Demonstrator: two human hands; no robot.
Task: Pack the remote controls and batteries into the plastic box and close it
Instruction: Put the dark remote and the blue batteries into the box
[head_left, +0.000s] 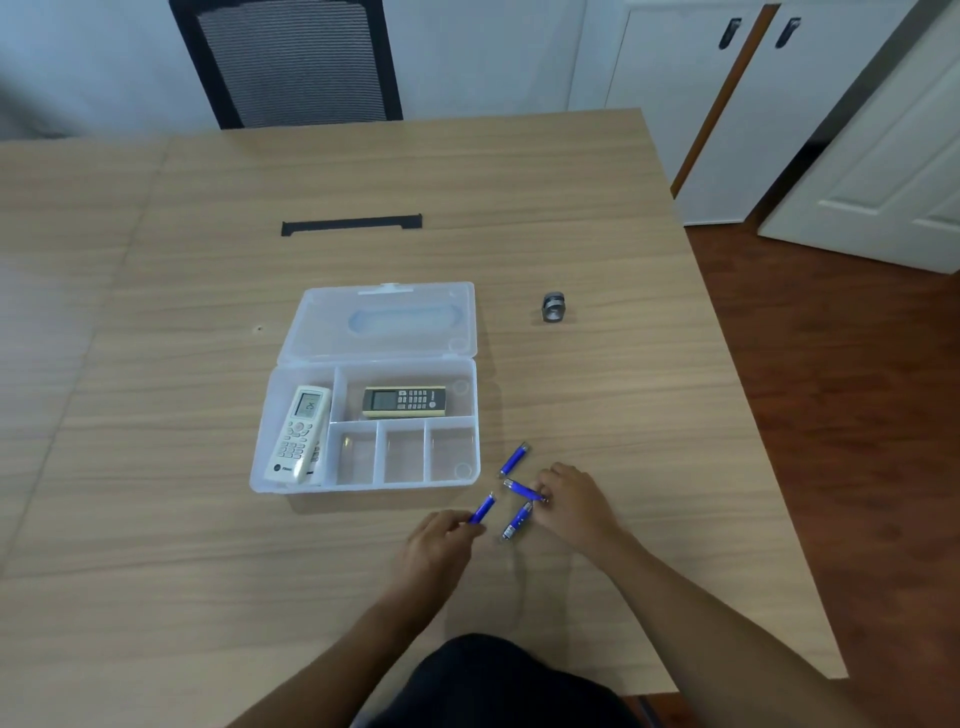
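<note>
The clear plastic box (470, 410) lies open on the table, its lid (384, 322) folded back. A white remote (300, 434) fills its left compartment and a dark, yellow-edged remote (404, 401) lies in the upper right one. The three small front compartments look empty. Several blue batteries lie right of the box. My left hand (441, 540) pinches one battery (483, 508) by its lower end. My right hand (574, 501) grips the end of another battery (522, 488). Two batteries lie loose: one (514, 459) above, one (517, 522) between my hands.
A small grey metal cylinder (554, 306) stands on the table behind and right of the box. A black cable slot (351, 224) is set in the tabletop further back. A black mesh chair (291, 62) stands at the far edge. The table's right edge (748, 415) drops to a wooden floor.
</note>
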